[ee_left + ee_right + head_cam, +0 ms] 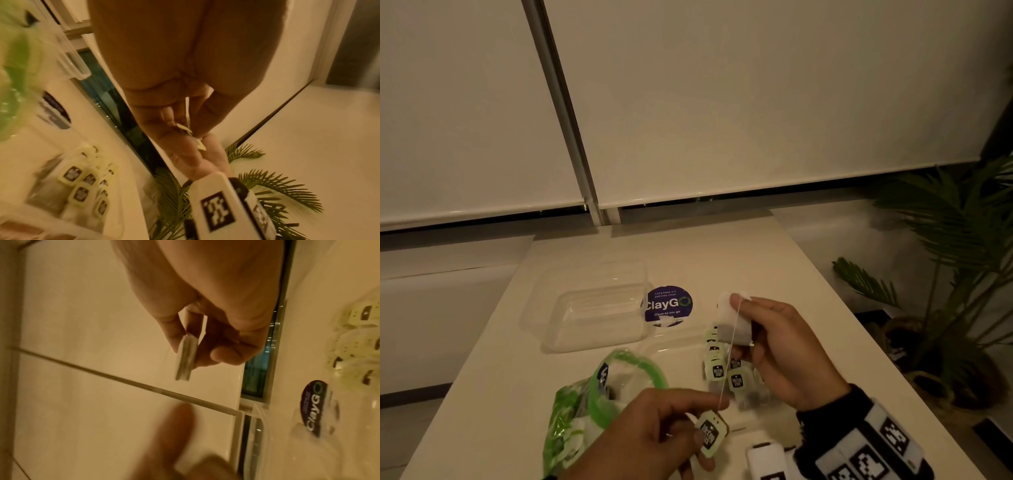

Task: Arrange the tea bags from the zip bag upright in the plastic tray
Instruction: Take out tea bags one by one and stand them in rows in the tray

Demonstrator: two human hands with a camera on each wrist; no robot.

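right hand (784,346) is raised above the table (493,377), thumb and fingers curled round a white tea bag (732,323) and pinching it by its flat sides; the right wrist view shows the bag edge-on, thin and folded double, with dark tea showing through the paper. a fine white string (727,363) runs taut from the bag's top down to a pale green tag (710,435) with a dark printed label, which the left hand (654,435) pinches between thumb and forefinger, its other fingers loosely curled. under the right hand, a clear tray (664,347) holds more tea bags (726,371), packed close with their green tags up; how straight they stand is hard to tell. just left of it lies the zip bag (582,407), clear with green print and a green zip strip, its mouth gaping towards the tray. farther back sits a second clear tray (589,308), with a round dark blue "claygo" sticker (667,305) on the table beside it. a palm plant (962,257) stands to the right of the table, and pale blinds (756,96) hang behind.
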